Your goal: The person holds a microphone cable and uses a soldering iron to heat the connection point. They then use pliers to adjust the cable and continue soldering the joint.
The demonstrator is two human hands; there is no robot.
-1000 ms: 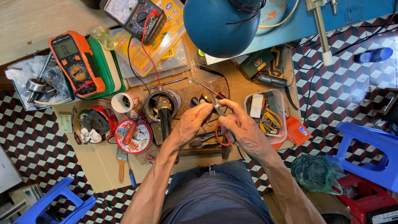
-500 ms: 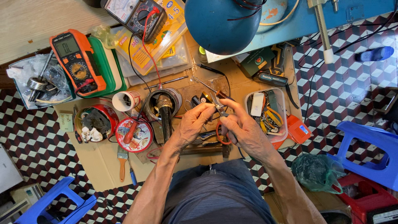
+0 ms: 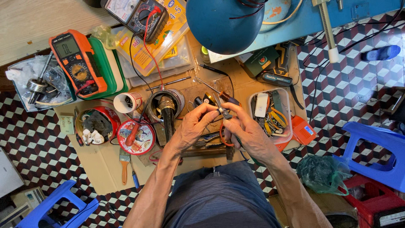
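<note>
Cardboard (image 3: 105, 162) covered the low work surface over a checkered floor (image 3: 33, 139), crowded with a meter (image 3: 76, 63), tins and a tray (image 3: 274, 114); blue stools (image 3: 375, 147) stood about; the left hand (image 3: 192, 126) and right hand (image 3: 244, 131) met above it, fingers closed together on small pliers (image 3: 223, 110) held between their fingertips.

Left of the hands (image 3: 219, 126) lies an orange multimeter (image 3: 77, 63) on a green tray (image 3: 107, 69). Nearer them sits a red round tin (image 3: 136, 137). Above hangs a dark blue lamp shade (image 3: 223, 21). Right stands a blue stool (image 3: 375, 147) on a maroon-and-white checkered floor (image 3: 350, 80).
</note>
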